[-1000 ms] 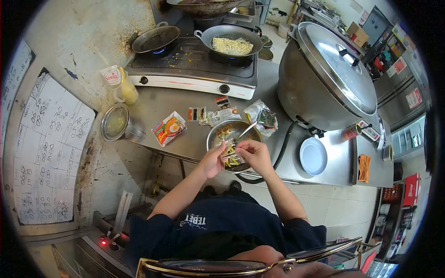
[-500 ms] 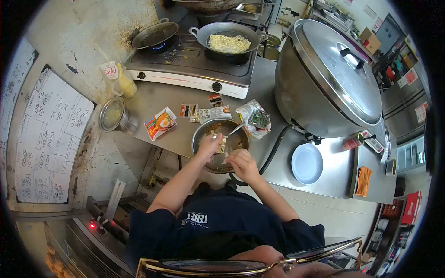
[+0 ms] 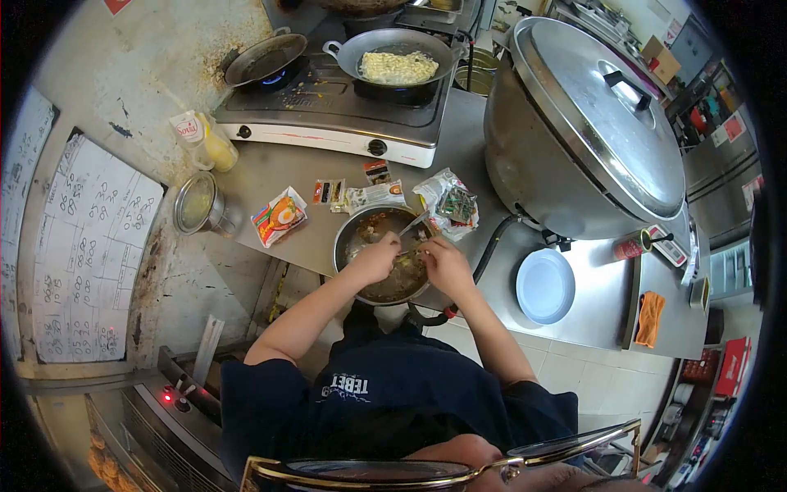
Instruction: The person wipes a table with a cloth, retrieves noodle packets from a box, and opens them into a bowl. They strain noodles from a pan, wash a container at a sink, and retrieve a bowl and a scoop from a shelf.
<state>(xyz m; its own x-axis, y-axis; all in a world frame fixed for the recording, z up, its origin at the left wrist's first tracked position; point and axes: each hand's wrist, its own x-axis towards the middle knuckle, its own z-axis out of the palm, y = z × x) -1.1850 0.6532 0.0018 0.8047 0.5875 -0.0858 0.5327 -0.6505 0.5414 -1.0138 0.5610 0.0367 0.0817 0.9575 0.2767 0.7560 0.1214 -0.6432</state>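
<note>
A metal bowl (image 3: pixel 338 261) with dark bits and liquid inside sits at the counter's front edge, a spoon (image 3: pixel 414 223) leaning in it. My left hand (image 3: pixel 377 258) is over the bowl, fingers pinched on something too small to make out. My right hand (image 3: pixel 445 264) is above the bowl's right side, its fingers also closed on something hidden. Behind the bowl lie an opened white packet (image 3: pixel 373 197), small seasoning sachets (image 3: pixel 329 193) and a white wrapper (image 3: pixel 447 187) with a dark green packet (image 3: pixel 457 207). A red noodle packet (image 3: pixel 279 217) lies to the left.
A two-burner stove (image 3: pixel 328 115) holds a pan with a noodle block (image 3: pixel 399 68) and a dark pan (image 3: pixel 266 59) over a flame. A large lidded pot (image 3: pixel 549 148), blue plate (image 3: pixel 545 287), black hose (image 3: pixel 492 254), red can (image 3: pixel 631 246), orange cloth (image 3: pixel 648 319) and metal jug (image 3: pixel 197 202) stand around.
Both hands have moved lower over the bowl, and the yellowish piece between them is less visible. The view has shifted slightly.
</note>
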